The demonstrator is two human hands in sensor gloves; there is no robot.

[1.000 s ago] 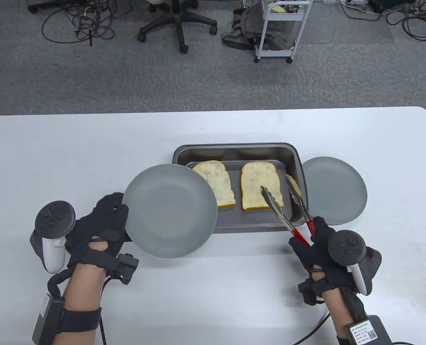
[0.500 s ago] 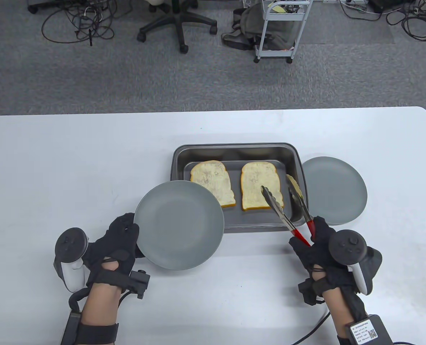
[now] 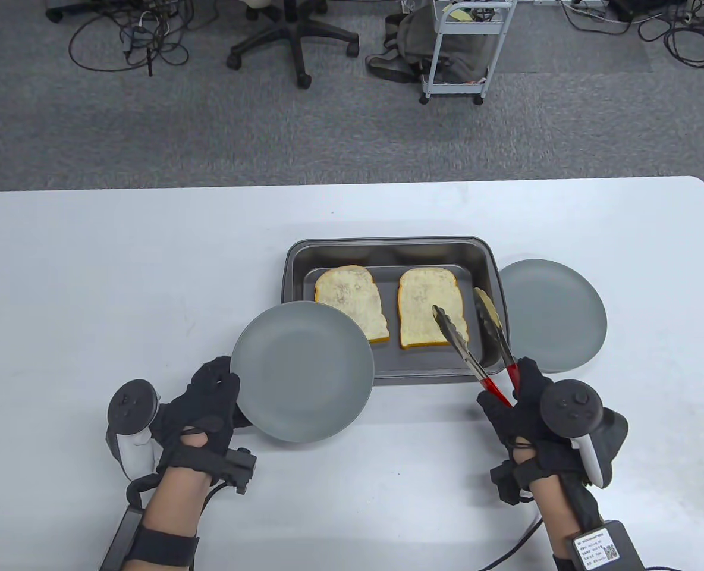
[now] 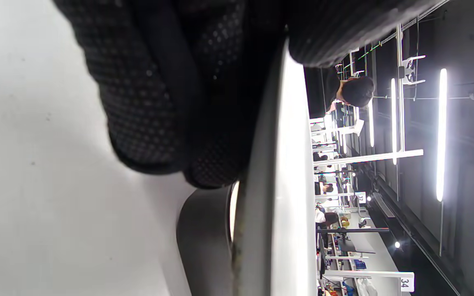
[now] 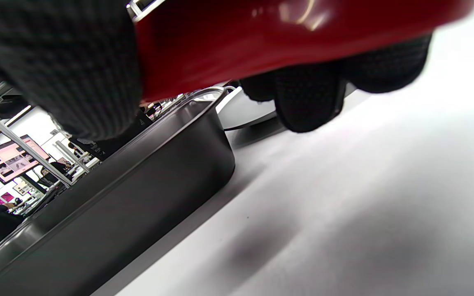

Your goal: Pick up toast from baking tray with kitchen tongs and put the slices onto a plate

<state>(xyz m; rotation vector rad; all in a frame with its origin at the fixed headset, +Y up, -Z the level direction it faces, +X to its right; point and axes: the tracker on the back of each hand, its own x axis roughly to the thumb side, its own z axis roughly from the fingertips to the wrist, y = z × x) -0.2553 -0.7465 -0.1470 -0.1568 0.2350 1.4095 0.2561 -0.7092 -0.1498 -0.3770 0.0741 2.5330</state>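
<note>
Two toast slices lie in the grey baking tray (image 3: pixel 295 262): the left toast (image 3: pixel 346 297) and the right toast (image 3: pixel 426 303). My right hand (image 3: pixel 521 398) grips the red handles of the metal tongs (image 3: pixel 477 357), whose spread tips hang over the right toast and the tray's right side. My left hand (image 3: pixel 209 398) holds a grey plate (image 3: pixel 301 372) by its left rim, above the table, overlapping the tray's front-left corner. In the left wrist view the plate (image 4: pixel 278 185) shows edge-on under my fingers (image 4: pixel 159 102). The right wrist view shows the tongs' red handle (image 5: pixel 286 37) and the tray wall (image 5: pixel 138 181).
A second grey plate (image 3: pixel 551 315) sits on the white table (image 3: pixel 150 267) just right of the tray. Beyond the far table edge stand an office chair (image 3: pixel 292 41) and a white trolley (image 3: pixel 465 47) on carpet with cables.
My left hand has carried the plate right and toward the table's front edge, uncovering more of the left toast. The right hand and tongs have barely moved.
</note>
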